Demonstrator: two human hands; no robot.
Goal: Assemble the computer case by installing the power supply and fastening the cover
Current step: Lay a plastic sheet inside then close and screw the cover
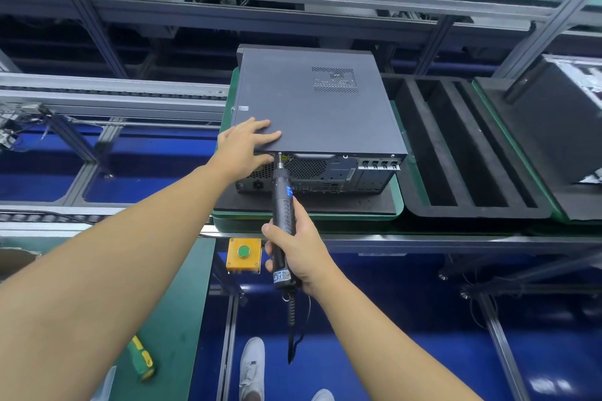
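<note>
— At the rear upper edge of the computer case, toward its left corner, where do we stand?

— We judge that we are fastening the cover. It lies closed on top of the case. The mesh grille and the power socket on the rear face suggest the power supply is already inside, though we cannot see it directly.

— What are our hands doing?

— Our left hand lies flat on the cover's near left corner, fingers straight and pressing down, gripping nothing. The thumb seems tucked under the edge. Our right hand has its fingers curled tight round the grip of the electric screwdriver. The driver points up toward the case, its bit touching the rear face just under the cover's lip.

— Is a screw there?

— It is too small to tell, and the bit hides that spot.

— Then what does the next move call for?

— We think we should hold the driver square to the rear face and push straight along its axis. The left hand's weight should bear on the cover so the lip does not shift. Other fastening points along that rear edge, toward the case's right corner, would likely follow.

— Anything to watch?

— A tilted bit could slip off and scratch the panel.
</note>
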